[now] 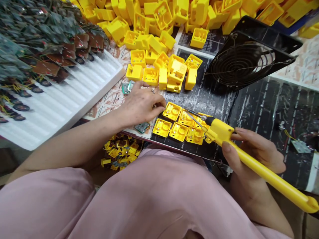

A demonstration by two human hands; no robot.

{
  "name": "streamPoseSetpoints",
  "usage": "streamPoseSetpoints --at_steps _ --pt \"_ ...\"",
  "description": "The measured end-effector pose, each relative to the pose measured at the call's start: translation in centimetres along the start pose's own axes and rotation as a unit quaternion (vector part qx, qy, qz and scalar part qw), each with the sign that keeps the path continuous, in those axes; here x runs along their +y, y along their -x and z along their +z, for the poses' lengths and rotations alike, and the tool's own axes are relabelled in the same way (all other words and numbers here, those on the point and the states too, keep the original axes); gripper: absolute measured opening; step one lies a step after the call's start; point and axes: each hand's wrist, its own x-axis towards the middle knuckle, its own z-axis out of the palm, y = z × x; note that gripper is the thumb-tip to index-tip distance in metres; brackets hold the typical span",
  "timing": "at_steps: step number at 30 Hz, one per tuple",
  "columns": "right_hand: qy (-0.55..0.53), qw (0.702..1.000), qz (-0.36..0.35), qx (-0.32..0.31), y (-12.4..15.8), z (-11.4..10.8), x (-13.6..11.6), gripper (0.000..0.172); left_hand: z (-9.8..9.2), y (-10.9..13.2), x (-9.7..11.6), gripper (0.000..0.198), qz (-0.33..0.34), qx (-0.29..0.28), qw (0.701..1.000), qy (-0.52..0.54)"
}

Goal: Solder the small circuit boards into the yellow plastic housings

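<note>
My right hand (254,152) is wrapped round a yellow soldering iron (221,131) with a thin metal feed tube beside its tip. The tip points left, over several open yellow plastic casings (178,131) laid in two rows near the table's front edge. At the left end of the back row is one casing (171,111) with a round speaker grille moulded inside. The thumb and forefinger of my left hand (147,103) are pinched together at this casing's left edge. Small green circuit boards (142,127) lie beside and below my left wrist.
Heaped yellow casings (149,43) cover the back of the table. A black fan (249,56) stands at the back right. At left, a white foam tray (82,103) bears piled circuit boards with wires. A wired board (301,146) lies far right. Below the edge are more yellow parts (119,151).
</note>
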Motion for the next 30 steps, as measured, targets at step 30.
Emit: streamPoseSetpoints --at_steps 30 --pt "0.024 0.994 -0.094 -0.05 -2.7 1.7 -1.7 0.025 0.1 -2.1 1.1 0.028 0.01 -0.026 0.998 -0.05"
